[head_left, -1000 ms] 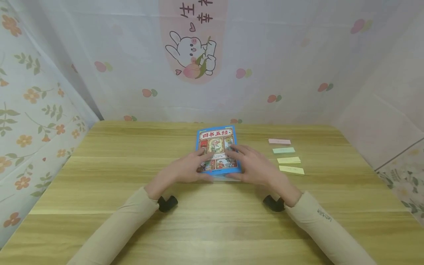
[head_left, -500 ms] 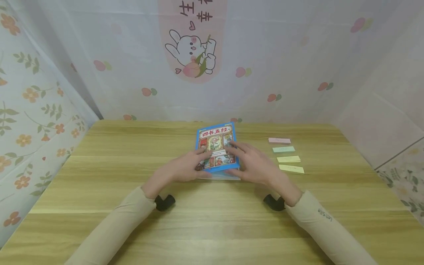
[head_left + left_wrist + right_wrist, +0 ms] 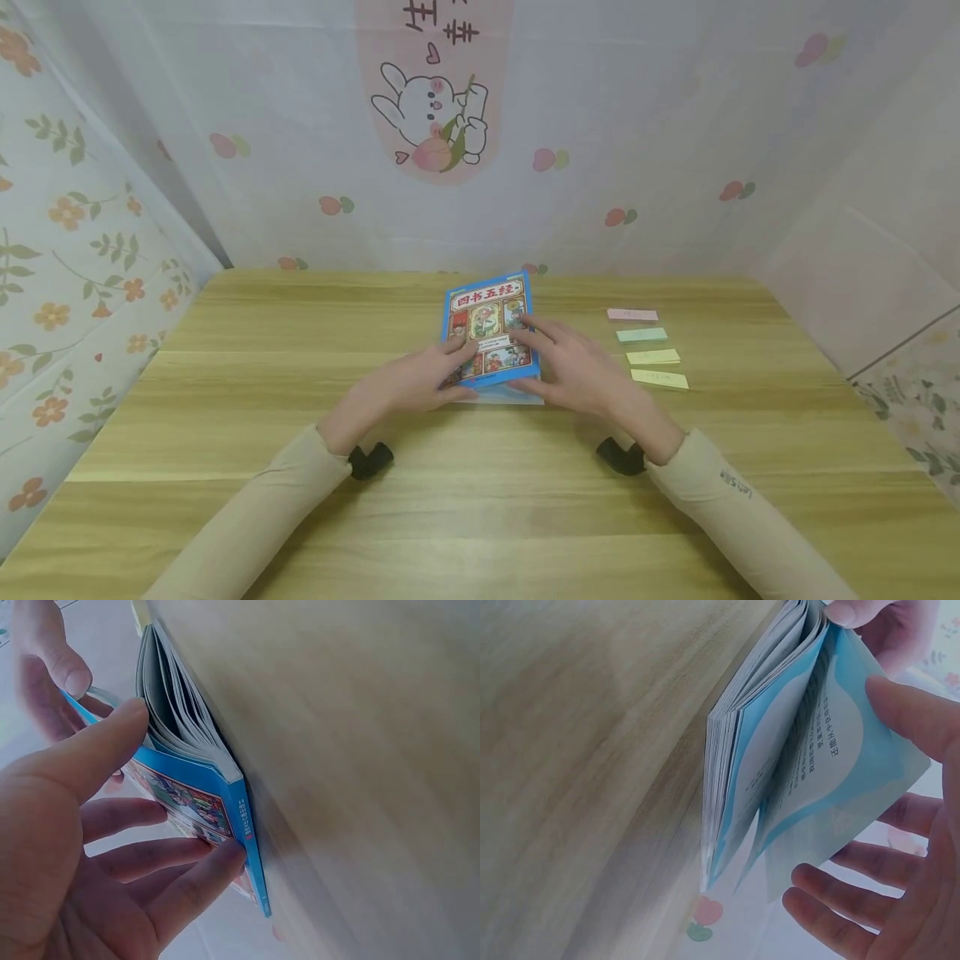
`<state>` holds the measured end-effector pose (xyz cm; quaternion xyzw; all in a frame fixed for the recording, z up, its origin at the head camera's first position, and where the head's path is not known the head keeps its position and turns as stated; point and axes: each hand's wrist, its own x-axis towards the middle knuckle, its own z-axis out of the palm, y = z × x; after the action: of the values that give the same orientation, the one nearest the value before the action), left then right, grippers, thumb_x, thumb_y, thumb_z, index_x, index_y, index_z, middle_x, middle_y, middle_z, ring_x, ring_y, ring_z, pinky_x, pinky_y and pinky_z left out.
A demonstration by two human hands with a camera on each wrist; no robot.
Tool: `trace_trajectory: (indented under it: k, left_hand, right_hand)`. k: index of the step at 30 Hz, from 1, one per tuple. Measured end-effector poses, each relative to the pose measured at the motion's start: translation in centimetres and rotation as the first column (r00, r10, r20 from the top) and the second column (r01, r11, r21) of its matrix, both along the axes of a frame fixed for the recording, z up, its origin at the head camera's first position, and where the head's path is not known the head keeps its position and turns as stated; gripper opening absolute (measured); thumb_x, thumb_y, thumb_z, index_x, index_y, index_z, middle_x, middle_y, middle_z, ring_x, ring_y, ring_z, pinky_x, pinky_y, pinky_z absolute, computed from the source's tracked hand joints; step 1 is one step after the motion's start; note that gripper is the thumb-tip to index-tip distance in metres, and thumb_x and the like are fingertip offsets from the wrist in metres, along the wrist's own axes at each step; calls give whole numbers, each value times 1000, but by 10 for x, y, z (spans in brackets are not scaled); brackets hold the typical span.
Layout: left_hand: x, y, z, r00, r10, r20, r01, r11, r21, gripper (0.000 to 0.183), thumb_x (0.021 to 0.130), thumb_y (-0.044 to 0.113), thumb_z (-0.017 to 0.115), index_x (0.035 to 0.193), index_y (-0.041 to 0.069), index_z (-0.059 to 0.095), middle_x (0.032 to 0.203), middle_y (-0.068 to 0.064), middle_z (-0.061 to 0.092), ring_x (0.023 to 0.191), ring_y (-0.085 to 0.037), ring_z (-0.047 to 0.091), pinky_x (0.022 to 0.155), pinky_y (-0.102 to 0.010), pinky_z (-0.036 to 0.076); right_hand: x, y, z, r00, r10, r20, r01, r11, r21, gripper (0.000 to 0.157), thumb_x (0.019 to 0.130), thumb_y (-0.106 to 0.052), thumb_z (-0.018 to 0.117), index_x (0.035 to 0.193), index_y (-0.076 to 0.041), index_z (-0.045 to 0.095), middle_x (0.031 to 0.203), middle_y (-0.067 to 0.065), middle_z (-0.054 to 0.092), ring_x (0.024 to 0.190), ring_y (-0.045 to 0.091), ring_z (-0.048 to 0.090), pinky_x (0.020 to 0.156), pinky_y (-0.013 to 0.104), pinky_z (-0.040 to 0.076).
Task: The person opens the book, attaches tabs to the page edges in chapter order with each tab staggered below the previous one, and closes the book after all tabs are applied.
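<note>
A blue picture-covered book [image 3: 491, 321] with red Chinese lettering lies on the table, its front cover raised along the right side. My left hand [image 3: 412, 379] holds the book at the lower left; in the left wrist view its thumb [image 3: 112, 735] is at the bottom edge of the cover and pages, while its fingers lie on the cover and by the spine. My right hand [image 3: 573, 367] pinches the lifted cover, thumb [image 3: 907, 705] on the inner side and fingers behind it. Light-blue inner pages [image 3: 769, 750] show beneath, with other leaves slightly fanned.
Several paper strips in pink [image 3: 632, 315], green [image 3: 641, 335] and yellow [image 3: 652, 357] lie right of the book on the wooden table [image 3: 480, 500]. A printed curtain [image 3: 660, 125] hangs behind the table. Black wrist mounts [image 3: 621, 457] sit under both wrists.
The right side of the cover has risen from the pages, and its top right corner now stands higher. Both hands stay at the book with only slight shifts; the strips lie unmoved.
</note>
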<state>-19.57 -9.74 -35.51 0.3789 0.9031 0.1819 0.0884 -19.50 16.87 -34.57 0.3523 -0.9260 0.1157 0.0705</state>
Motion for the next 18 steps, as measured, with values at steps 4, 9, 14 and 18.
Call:
trace_trajectory:
  k: [4,9,14,18]
  left_hand:
    - [1,0,0,999,-41,-36,42,999,8,68,103,33,59,151,-8,36,154,-33,33,130,-42,52,102,-46,48]
    - [5,-3,1,992,-88,-93,91,995,31,55,106,24,55,146,-11,43,148,-36,39,113,-39,65,94,-44,54]
    - [8,-4,3,994,-72,-86,75,997,31,51,107,24,52,146,-8,44,149,-35,38,114,-42,63,93,-46,54]
    - [9,-4,2,995,-58,-85,59,998,19,52,108,26,51,148,-7,44,150,-33,38,118,-43,60,94,-47,53]
  right_hand:
    - [0,0,0,1000,0,7,0,1000,-7,72,90,-50,73,147,-12,52,154,18,42,136,44,46,104,60,43]
    - [-1,1,1,1000,4,21,-4,1000,-20,71,92,-48,71,149,-11,50,155,19,41,136,44,46,103,59,44]
    - [-1,1,2,1000,3,18,-2,999,-32,69,94,-48,68,150,-12,48,157,19,39,135,42,47,102,57,46]
    - [0,1,3,999,-20,35,22,999,-43,70,95,-50,67,151,-14,47,157,22,36,125,40,57,90,52,54]
